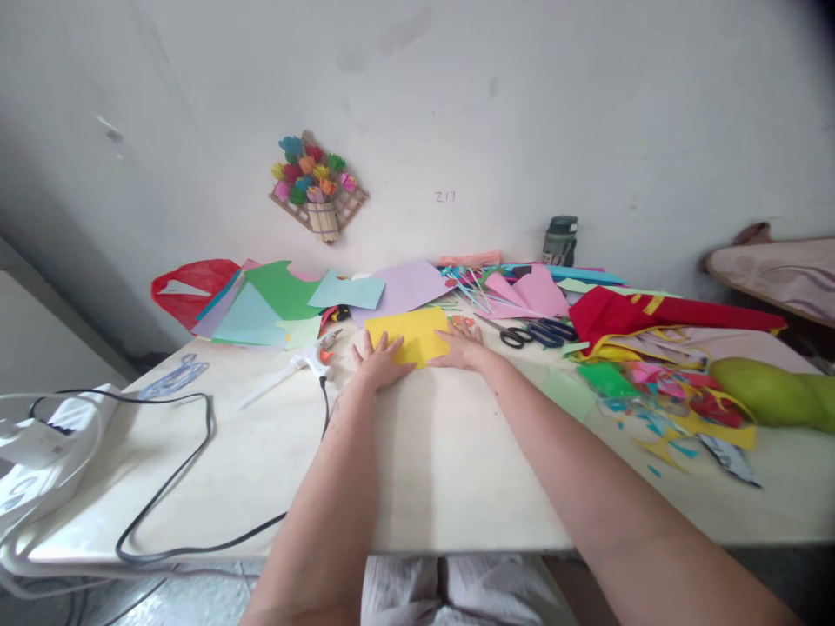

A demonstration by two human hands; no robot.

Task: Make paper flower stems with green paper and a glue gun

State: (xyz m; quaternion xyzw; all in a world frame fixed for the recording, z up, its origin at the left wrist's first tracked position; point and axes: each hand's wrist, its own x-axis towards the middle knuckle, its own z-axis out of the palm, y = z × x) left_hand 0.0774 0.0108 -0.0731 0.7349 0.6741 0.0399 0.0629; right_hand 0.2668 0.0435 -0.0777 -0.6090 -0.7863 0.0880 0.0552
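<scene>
A yellow sheet of paper [417, 335] lies on the table in front of me, with both hands at its near corners. My left hand [379, 361] is open, its fingers spread over the left part of the sheet. Over the right edge rests my right hand [462, 348], also open with fingers apart. Just left of my left hand sits a white hot glue gun [313, 356], a glue stick beside it and a black cord running from it. Black-handled scissors [515, 336] lie to the right of my right hand.
Coloured paper sheets [280, 291] spread along the wall. At right are a red cloth-like piece [626, 313], paper scraps [658, 417] and a green fruit [757, 391]. A dark bottle [559, 241] stands behind. A power strip [58, 443] with cords occupies the left edge.
</scene>
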